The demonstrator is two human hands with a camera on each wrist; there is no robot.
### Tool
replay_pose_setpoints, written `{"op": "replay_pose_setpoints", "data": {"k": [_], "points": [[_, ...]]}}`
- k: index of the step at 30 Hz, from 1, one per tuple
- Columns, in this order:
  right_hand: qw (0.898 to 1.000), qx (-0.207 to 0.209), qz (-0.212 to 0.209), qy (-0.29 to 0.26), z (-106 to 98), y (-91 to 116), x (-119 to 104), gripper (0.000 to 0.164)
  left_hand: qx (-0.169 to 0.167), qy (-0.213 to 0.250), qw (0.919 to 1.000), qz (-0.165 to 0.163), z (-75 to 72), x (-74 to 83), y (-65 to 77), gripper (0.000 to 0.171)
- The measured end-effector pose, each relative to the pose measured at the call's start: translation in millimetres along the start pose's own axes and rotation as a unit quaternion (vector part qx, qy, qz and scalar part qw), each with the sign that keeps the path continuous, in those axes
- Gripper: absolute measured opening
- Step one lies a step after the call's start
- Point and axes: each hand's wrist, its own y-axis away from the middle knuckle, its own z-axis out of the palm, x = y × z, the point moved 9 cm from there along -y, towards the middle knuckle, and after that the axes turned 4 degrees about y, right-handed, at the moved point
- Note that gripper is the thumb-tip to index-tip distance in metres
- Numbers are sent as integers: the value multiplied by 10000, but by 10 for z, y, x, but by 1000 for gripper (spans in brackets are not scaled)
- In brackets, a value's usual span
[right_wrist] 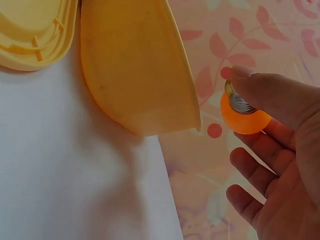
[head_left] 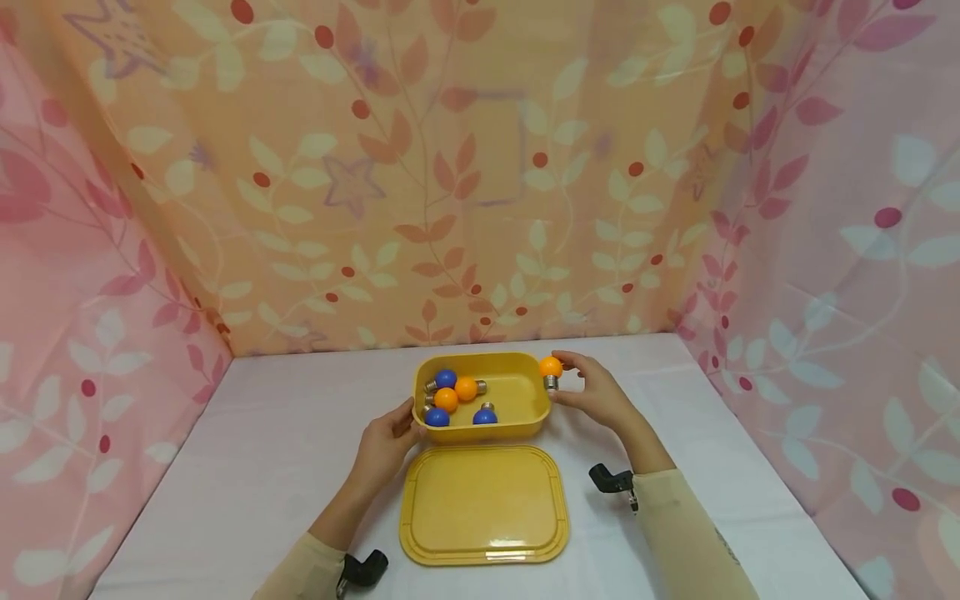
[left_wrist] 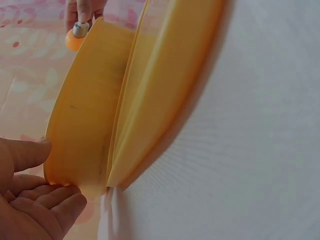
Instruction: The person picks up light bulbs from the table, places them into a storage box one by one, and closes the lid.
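Note:
In the head view a yellow plastic box (head_left: 525, 400) stands on the table, with its open top facing up. Inside lie a few small bulbs with silver screw bases, among them a blue bulb (head_left: 484, 416) and an orange bulb (head_left: 467, 388). My left hand (head_left: 386, 442) holds the box by its left end, thumb and fingers at the corner. Just off the right end, about rim height, my right hand (head_left: 600, 396) pinches another orange bulb (right_wrist: 245, 120) between thumb and fingers. That bulb's metal base points down in the head view.
A yellow lid (head_left: 483, 504) lies flat in front of the box, on the near side. White cloth (head_left: 262, 450) covers the table. Patterned curtains (head_left: 450, 167) stand at the back and both sides. Each wrist wears a small black camera (head_left: 611, 479).

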Motion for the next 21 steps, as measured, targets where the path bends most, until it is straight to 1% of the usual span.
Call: {"op": "replay_pose_setpoints", "data": {"k": [4,9,12,16,21], "points": [[9995,-254,-32,158,41,-75,-60,71,6,-27,10000,-13,-5,7,4,63],[9966,-733,-186,314,133,-169,-147,71,0,12,10000,26,0,3,8,63],[9931,-1030,-333,458,185,-235,-207,72,8,-39,10000,2,1,-4,13,63],[9872,-1446,-371,569,225,-354,-302,72,-23,-61,10000,-19,7,-5,15,63],[9790,-1842,-478,736,249,-530,-475,72,5,-116,9999,83,-9,21,9,64]]}}
